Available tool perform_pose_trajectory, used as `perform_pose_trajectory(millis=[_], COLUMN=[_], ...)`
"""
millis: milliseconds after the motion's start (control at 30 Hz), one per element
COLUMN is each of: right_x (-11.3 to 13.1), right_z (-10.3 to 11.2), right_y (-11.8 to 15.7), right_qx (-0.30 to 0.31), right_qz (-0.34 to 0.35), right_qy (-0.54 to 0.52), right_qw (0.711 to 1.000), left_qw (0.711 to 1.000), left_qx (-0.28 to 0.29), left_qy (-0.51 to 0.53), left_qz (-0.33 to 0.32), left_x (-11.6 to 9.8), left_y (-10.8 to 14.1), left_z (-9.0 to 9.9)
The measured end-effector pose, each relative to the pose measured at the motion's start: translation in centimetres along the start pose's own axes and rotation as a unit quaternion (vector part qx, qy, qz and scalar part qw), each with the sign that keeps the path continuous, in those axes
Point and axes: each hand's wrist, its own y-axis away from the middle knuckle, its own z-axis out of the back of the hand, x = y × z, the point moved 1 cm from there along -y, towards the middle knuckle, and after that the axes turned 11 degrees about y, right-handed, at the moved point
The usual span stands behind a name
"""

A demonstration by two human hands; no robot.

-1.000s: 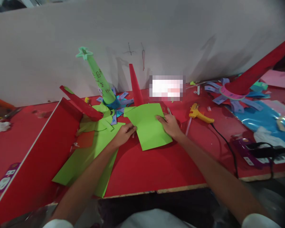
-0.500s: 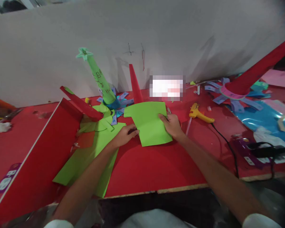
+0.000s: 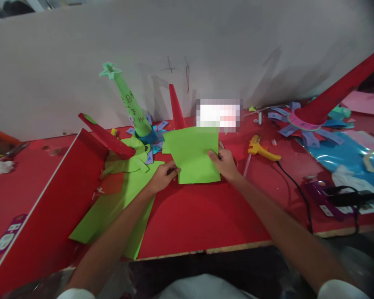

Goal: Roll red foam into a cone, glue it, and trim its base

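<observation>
A light green sheet is raised above the red table, its face toward me. My right hand pinches its right edge, thumb on the front and the other fingers hidden behind. At the lower left edge of the sheet, my left hand has its fingers closed on the border. Behind the sheet stands a narrow red cone. More green sheets lie under and beside my left forearm, with cut green pieces above them.
A yellow glue gun with a black cord lies right of my right hand. A red board leans at the left. Decorated green cone stands back left, large red cone back right. A purple box sits right.
The green sheet has turned slightly and its lower edge has risen and shifted left. My left hand has moved a little up and left; my right hand still grips the right edge.
</observation>
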Motion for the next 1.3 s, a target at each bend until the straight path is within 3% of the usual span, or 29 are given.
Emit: perform_pose_trajectory(millis=[100,200,467,833,1000,1300], right_x=[-0.1,-0.3,-0.5,0.0,0.2,0.6], right_z=[-0.3,-0.5,-0.2,-0.4,-0.4,-0.1], right_y=[-0.1,-0.2,-0.2,0.3,0.4,0.4], right_qx=[0.055,0.065,-0.001,-0.029,-0.042,-0.022], right_qz=[0.006,0.015,0.027,0.038,0.042,0.015], right_qy=[-0.007,0.037,0.094,0.093,0.063,0.065], right_qw=[0.998,0.997,0.995,0.995,0.996,0.998], left_qw=[0.999,0.997,0.998,1.000,0.999,0.999], left_qx=[-0.050,-0.071,0.015,0.001,0.038,0.027], left_qy=[0.011,0.009,-0.061,-0.025,-0.021,-0.027], left_qz=[0.006,0.012,0.007,0.012,0.001,0.008], left_x=[0.4,0.4,-0.9,-1.0,-1.4,-1.5], left_y=[-0.2,-0.2,0.3,0.1,0.3,0.3], left_z=[0.2,0.2,-0.4,-0.3,-0.3,-0.4])
